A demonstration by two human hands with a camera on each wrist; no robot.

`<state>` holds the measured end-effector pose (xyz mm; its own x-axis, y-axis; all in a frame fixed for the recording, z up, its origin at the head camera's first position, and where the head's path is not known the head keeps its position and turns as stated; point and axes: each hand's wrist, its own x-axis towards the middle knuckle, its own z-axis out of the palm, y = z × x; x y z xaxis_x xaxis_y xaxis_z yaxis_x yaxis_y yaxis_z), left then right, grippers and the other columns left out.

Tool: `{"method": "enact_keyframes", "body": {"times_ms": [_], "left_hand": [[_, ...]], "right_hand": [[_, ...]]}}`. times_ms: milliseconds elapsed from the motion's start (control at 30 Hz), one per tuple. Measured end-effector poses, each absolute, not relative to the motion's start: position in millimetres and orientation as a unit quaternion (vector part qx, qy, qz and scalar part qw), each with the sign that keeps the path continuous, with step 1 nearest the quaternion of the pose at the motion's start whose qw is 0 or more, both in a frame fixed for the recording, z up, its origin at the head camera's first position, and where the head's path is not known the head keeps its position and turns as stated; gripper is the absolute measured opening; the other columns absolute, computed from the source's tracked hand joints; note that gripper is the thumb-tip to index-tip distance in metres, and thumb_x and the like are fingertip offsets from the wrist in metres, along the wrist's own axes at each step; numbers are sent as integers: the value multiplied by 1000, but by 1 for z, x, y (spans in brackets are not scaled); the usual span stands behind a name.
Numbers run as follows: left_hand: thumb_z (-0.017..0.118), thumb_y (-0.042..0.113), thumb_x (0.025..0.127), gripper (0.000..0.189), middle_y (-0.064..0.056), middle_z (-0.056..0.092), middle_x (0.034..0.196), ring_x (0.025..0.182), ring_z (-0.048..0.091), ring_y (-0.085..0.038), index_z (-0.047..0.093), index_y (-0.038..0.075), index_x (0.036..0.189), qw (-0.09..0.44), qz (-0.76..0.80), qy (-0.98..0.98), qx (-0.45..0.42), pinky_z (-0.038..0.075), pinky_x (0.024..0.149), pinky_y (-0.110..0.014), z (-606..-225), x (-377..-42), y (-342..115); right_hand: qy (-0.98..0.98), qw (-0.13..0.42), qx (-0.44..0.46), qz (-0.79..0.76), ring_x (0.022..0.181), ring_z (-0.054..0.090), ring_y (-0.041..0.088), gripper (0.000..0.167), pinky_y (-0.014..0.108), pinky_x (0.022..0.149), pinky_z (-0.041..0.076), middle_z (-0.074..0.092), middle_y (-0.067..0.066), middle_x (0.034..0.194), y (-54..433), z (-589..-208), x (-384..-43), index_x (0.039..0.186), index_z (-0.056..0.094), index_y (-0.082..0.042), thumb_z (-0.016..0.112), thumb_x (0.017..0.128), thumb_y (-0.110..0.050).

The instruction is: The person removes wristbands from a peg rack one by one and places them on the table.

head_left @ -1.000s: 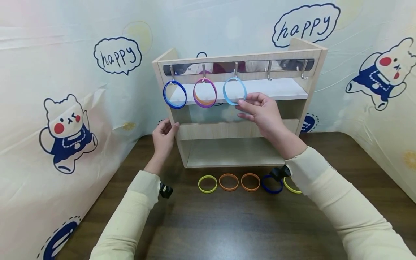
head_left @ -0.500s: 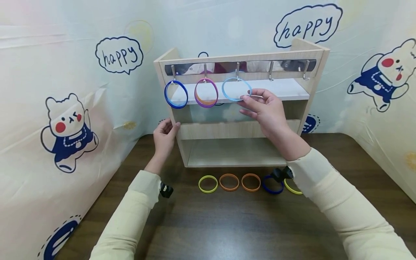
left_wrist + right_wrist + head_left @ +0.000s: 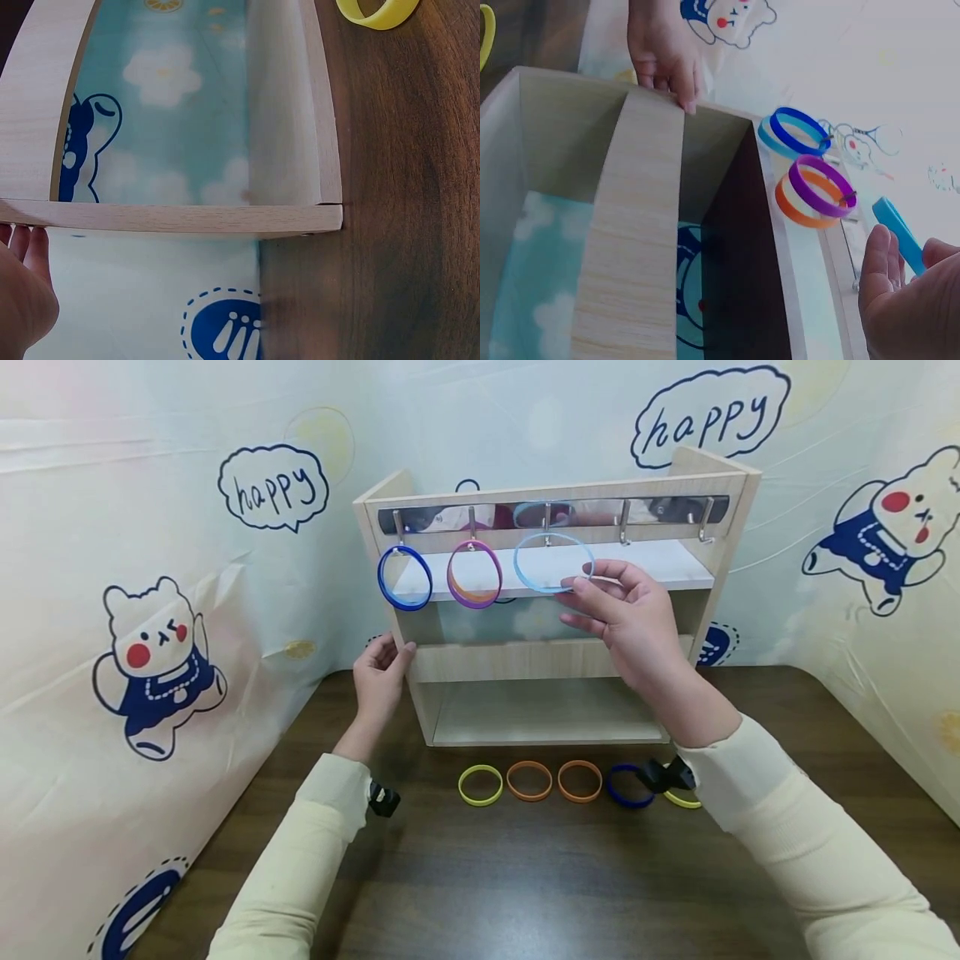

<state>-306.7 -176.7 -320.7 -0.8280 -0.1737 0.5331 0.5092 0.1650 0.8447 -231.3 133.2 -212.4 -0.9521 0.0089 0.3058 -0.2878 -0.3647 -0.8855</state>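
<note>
Right fingers [image 3: 598, 602] pinched a pale ring [image 3: 898, 233], left fingers [image 3: 403, 658] held the rack [image 3: 495, 663], four rings [image 3: 406, 606] hung upper-middle, five loops [image 3: 580, 800] waited lower-middle.

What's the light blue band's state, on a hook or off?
Off. In the right wrist view, the light blue band is held in the right hand, visibly apart from the hooks.

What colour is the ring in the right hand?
The ring is light blue, seen best in the right wrist view.
</note>
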Motion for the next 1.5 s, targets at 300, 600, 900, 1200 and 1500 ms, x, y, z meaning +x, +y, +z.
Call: {"method": "enact_keyframes", "body": {"times_ms": [300,600,900,1200,1500], "left_hand": [[66,14,93,32,-17,67,113,94,64,-14,63,-5,119,266,-639,-713,-117,53,83,-26,-322,-306,-177],[66,13,93,36,-26,62,119,98,63,-17,61,-9,121,262,-638,-713,-125,52,85,-26,-320,-308,-177],[66,14,93,32,-25,63,117,96,63,-16,64,-4,119,263,-636,-716,-121,53,84,-27,-319,-308,-176],[67,13,92,31,-17,67,113,95,64,-16,65,-4,118,267,-637,-712,-121,53,84,-26,-320,-307,-176],[66,8,92,31,-22,65,114,95,64,-14,63,-8,118,277,-639,-706,-130,52,83,-26,-321,-309,-176]], "right_hand": [[-572,29,136,809,91,70,20,21,34,79,55,69,11,105,135,-241,-216,112,55,-4,64,93,-7],[-595,-4,119,795,92,70,21,27,36,78,56,71,9,101,130,-283,-214,121,49,4,59,96,-3],[-617,-33,116,777,89,70,20,30,37,79,56,71,8,98,118,-323,-209,124,50,5,58,96,0],[-645,-74,95,754,89,69,27,32,38,76,57,70,13,98,106,-356,-200,124,51,6,60,94,0],[-645,-105,103,750,87,70,22,37,38,77,57,70,16,99,98,-378,-192,124,48,10,63,92,0]]}}
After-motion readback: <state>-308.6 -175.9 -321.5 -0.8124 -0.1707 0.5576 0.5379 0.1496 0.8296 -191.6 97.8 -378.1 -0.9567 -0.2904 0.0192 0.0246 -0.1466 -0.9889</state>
